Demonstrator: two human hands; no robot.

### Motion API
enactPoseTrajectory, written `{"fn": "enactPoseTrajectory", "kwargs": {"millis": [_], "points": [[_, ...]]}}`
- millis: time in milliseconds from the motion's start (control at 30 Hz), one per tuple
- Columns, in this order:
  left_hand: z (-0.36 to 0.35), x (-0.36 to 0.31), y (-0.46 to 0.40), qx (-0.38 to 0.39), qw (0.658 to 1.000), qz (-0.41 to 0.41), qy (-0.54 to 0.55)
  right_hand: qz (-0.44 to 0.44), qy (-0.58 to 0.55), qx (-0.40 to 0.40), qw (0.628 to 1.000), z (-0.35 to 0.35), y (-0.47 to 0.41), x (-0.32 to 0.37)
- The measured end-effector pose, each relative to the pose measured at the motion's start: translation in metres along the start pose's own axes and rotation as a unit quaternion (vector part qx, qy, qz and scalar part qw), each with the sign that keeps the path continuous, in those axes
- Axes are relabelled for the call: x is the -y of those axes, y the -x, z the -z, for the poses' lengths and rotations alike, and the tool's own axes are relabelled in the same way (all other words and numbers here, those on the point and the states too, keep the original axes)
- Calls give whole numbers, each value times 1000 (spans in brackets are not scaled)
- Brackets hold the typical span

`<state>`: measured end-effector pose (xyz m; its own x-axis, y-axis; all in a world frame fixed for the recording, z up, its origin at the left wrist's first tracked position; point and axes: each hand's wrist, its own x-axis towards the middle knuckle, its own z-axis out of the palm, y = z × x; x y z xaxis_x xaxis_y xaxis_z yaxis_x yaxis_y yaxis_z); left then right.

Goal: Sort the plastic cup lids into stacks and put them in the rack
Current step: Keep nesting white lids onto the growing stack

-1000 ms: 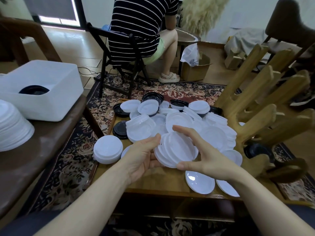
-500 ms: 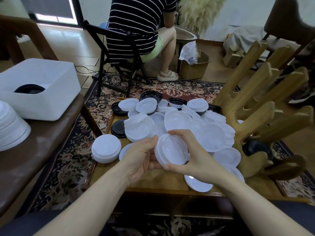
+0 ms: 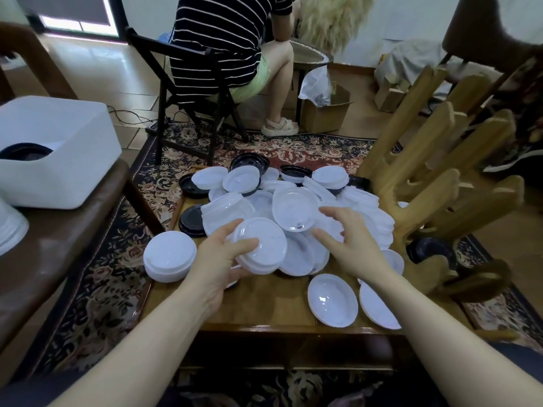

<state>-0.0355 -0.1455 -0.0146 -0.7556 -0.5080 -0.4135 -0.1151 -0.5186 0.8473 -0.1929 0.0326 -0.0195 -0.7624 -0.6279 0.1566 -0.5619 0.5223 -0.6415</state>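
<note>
My left hand (image 3: 219, 259) grips a small stack of white lids (image 3: 261, 248) just above the low wooden table (image 3: 264, 306), thumb across the top lid. Over the heap of white and clear lids (image 3: 296, 207) hovers my right hand (image 3: 349, 245), its fingers spread and holding nothing. Another white stack (image 3: 169, 259) stands at the table's left edge. Black lids (image 3: 191, 220) lie along the heap's left and far sides. The wooden rack (image 3: 435, 183) with slanted prongs rises on the right, a black lid (image 3: 432, 251) at its base.
Two single white lids (image 3: 333, 299) lie near the table's front right. A white bin (image 3: 55, 151) holding a black lid sits on a brown seat at left. A person in a striped top sits on a black folding chair (image 3: 188, 83) beyond the table.
My right hand has let go of the stack and moved right over the heap with fingers spread. My left hand keeps the stack, now tilted flatter and lower.
</note>
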Motion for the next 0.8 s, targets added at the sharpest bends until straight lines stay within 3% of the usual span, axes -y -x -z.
{"fn": "enactPoseTrajectory", "kwargs": {"millis": [200, 400, 467, 600, 800], "points": [[5, -4, -3, 6, 999, 21, 48, 34, 129, -68, 989, -7, -47, 1], [5, -5, -3, 15, 998, 33, 60, -38, 251, -7, 967, -15, -89, 10], [4, -6, -3, 18, 997, 37, 66, -45, 255, -31, 965, -15, -89, 11], [3, -7, -2, 33, 996, 44, 67, -25, 132, -128, 983, -6, -70, 20], [-5, -5, 7, 63, 994, 62, 65, 12, -92, -175, 980, 8, -29, 42]]}}
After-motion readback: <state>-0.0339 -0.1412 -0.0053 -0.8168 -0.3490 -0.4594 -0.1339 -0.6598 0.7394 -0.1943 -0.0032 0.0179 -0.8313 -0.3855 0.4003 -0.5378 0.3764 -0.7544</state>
